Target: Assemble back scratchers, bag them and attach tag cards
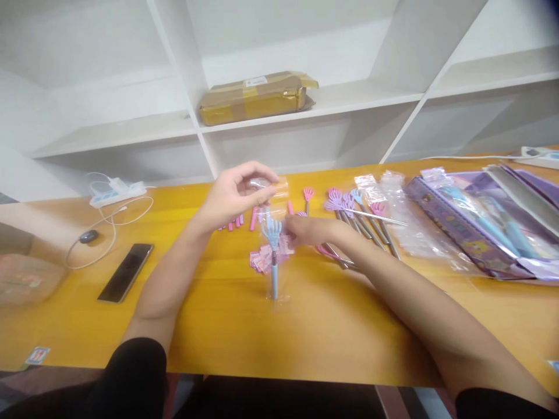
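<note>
A light blue hand-shaped back scratcher (272, 233) lies in a clear plastic bag (279, 294) in front of me, its blue handle towards me. My left hand (238, 195) is closed at the top end of this bag, thumb and fingers pinching the film. Just right of the bag, my right hand (308, 230) reaches in with curled fingers, blurred and partly hidden, beside small pink printed cards (263, 259). What its fingertips hold, if anything, cannot be made out. Several pink and purple back scratchers (335, 203) lie beyond my right forearm.
Pink handle tubes (253, 219) lie behind the bag. Empty clear bags (399, 215) and a purple box (471, 227) with bagged scratchers are on the right. A phone (126, 273), a power strip (117, 193) and a cable are left. A taped parcel (257, 99) sits on the shelf.
</note>
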`<state>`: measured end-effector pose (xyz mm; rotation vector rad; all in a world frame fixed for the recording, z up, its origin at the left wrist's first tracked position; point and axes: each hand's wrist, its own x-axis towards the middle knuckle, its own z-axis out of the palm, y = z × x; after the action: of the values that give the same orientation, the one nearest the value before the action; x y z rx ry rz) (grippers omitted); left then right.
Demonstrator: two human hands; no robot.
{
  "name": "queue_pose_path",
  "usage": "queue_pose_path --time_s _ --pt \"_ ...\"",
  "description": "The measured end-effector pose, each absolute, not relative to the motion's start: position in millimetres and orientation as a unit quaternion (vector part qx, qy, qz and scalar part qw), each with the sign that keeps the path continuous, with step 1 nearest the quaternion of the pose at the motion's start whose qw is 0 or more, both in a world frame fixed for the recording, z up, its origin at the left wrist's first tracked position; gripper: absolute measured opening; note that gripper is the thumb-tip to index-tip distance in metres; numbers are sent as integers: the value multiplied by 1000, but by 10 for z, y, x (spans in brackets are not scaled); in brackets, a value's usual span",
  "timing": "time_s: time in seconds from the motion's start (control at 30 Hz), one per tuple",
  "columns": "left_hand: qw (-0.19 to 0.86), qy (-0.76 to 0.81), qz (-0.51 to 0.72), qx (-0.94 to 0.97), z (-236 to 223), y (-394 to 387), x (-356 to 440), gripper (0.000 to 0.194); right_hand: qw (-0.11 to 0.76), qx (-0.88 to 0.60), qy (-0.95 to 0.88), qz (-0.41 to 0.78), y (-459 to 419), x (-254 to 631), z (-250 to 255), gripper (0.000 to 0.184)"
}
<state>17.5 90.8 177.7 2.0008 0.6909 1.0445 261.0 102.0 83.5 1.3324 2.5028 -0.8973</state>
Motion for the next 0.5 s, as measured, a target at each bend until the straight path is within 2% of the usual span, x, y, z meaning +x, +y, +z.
queue_pose_path --time_s 0.17,0.33,0.4,0.5 --pt "379 261 414 785 1778 920 188 28 54 460 829 -313 989 2649 917 11" --pt "375 258 431 779 1768 933 221 27 -50 476 823 -305 882 2744 1209 15" --pt "375 266 439 772 1756 930 232 27 -136 488 816 -278 858 2807 1312 24" --pt "390 269 458 753 1750 911 255 30 -380 454 779 -204 827 2892 1415 38"
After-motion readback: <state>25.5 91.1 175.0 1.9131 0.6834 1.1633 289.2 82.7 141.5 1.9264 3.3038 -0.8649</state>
